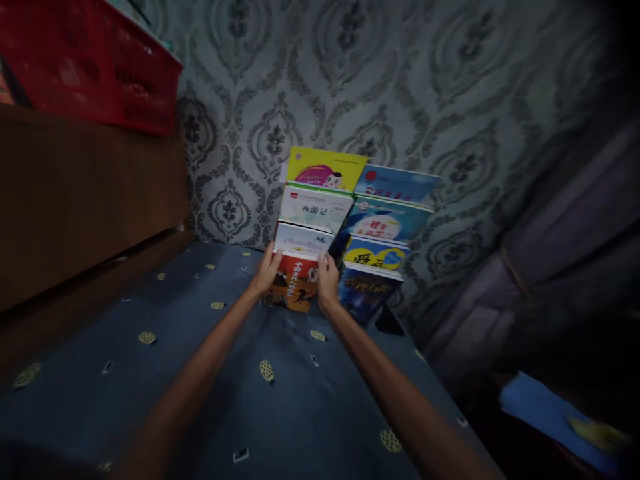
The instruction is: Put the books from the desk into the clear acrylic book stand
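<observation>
Between my two hands stands a red-orange book (295,283) with dark figures on its cover. My left hand (266,270) grips its left edge and my right hand (327,280) its upper right edge. Behind it, stepped upward, are a pale book (303,238), a whitish book (315,208) and a yellow book (325,170). A second row to the right has a dark blue book (367,290) in front. Behind that come a yellow-and-blue book (375,253), a teal book (387,217) and a blue book (400,183).
Both rows stand on a dark blue patterned sheet (200,373), against a patterned wall (240,133). A wooden cabinet (90,193) with a red basket (95,67) on it is at the left. A curtain (475,287) hangs right, above a light blue item (550,413).
</observation>
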`<state>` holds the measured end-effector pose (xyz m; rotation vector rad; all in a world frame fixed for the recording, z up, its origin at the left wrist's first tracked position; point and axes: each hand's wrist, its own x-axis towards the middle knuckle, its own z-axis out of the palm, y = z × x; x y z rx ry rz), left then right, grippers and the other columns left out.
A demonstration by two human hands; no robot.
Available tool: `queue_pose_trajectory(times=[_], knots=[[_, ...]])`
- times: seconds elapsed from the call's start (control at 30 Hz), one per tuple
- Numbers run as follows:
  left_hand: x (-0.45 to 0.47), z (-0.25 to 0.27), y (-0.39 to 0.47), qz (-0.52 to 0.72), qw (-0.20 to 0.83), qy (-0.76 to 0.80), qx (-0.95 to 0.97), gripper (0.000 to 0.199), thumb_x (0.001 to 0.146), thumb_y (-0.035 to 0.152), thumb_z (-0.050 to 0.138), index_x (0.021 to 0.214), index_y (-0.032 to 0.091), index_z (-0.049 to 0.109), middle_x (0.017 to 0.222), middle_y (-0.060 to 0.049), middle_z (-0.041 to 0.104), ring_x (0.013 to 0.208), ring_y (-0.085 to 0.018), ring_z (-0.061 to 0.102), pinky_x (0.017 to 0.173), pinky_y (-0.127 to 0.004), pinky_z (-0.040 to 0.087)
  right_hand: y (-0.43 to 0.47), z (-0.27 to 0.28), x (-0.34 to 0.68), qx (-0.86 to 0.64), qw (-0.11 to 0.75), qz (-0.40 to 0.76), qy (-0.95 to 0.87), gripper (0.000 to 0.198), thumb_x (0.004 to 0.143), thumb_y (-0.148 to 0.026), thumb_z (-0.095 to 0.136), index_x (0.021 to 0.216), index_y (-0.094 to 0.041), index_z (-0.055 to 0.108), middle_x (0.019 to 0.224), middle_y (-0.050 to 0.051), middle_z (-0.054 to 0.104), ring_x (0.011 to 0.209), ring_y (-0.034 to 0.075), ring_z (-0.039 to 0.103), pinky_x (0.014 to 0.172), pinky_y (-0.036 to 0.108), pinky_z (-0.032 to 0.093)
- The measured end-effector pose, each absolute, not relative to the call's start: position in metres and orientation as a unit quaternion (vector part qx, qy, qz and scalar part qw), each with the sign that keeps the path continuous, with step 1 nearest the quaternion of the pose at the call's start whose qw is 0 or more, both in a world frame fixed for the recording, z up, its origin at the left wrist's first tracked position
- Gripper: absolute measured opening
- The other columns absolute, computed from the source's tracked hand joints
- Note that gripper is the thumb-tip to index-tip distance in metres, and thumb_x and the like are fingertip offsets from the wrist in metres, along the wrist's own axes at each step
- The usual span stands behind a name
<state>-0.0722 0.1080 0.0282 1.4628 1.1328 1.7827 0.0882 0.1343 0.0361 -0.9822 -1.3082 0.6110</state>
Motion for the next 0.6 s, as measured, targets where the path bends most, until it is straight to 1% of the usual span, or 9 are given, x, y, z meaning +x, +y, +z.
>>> queue_pose_trajectory(times=[0.1,0.2,0.3,0.37,0.47,0.6], knots=[[-0.073,0.027,0.109,0.663,0.270,0.428,0.552,0.071,0.096,0.063,0.043,0.154,0.022,0.036,0.164,-0.005,0.031,0.154,-0.022,0.021,0.127,-0.036,0.015,0.134,0.036,0.089,-0.431,0.644,0.270,-0.571,0.063,0.083,-0.065,0.047,0.124,-0.020,0.064,0.127,0.011,0.069,0.121,0.025,0.061,0.105,0.043,0.045],[-0.074,0.029,0.106,0.658,0.265,0.439,0.552,0.072,0.096,0.063,0.042,0.155,0.021,0.033,0.164,-0.006,0.029,0.153,-0.022,0.023,0.127,-0.037,0.015,0.132,0.032,0.091,-0.430,0.645,0.277,-0.567,0.067,0.084,-0.066,0.046,0.129,-0.019,0.062,0.135,0.013,0.065,0.128,0.026,0.057,0.111,0.044,0.040],[-0.074,0.038,0.100,0.669,0.245,0.448,0.541,0.070,0.098,0.062,0.040,0.154,0.022,0.035,0.164,-0.006,0.029,0.153,-0.021,0.024,0.127,-0.036,0.016,0.129,0.026,0.095,-0.427,0.644,0.290,-0.565,0.071,0.085,-0.066,0.046,0.133,-0.016,0.060,0.141,0.014,0.060,0.133,0.028,0.053,0.113,0.047,0.037],[-0.073,0.045,0.097,0.678,0.233,0.440,0.541,0.067,0.098,0.062,0.039,0.152,0.022,0.039,0.163,-0.005,0.032,0.152,-0.021,0.026,0.127,-0.036,0.017,0.128,0.023,0.100,-0.423,0.641,0.299,-0.566,0.069,0.086,-0.064,0.047,0.133,-0.016,0.060,0.142,0.014,0.059,0.134,0.028,0.052,0.114,0.047,0.036],[-0.069,0.056,0.095,0.686,0.223,0.419,0.551,0.066,0.098,0.062,0.038,0.149,0.021,0.045,0.160,-0.005,0.039,0.150,-0.022,0.033,0.126,-0.035,0.021,0.127,0.022,0.108,-0.412,0.637,0.312,-0.572,0.065,0.087,-0.063,0.050,0.132,-0.018,0.062,0.141,0.012,0.061,0.132,0.028,0.054,0.113,0.046,0.038],[-0.067,0.065,0.096,0.688,0.223,0.413,0.554,0.061,0.099,0.061,0.037,0.144,0.022,0.051,0.153,-0.005,0.050,0.145,-0.022,0.040,0.124,-0.038,0.027,0.127,0.028,0.112,-0.391,0.637,0.318,-0.583,0.064,0.086,-0.064,0.051,0.131,-0.021,0.064,0.140,0.009,0.062,0.133,0.027,0.054,0.114,0.044,0.038]])
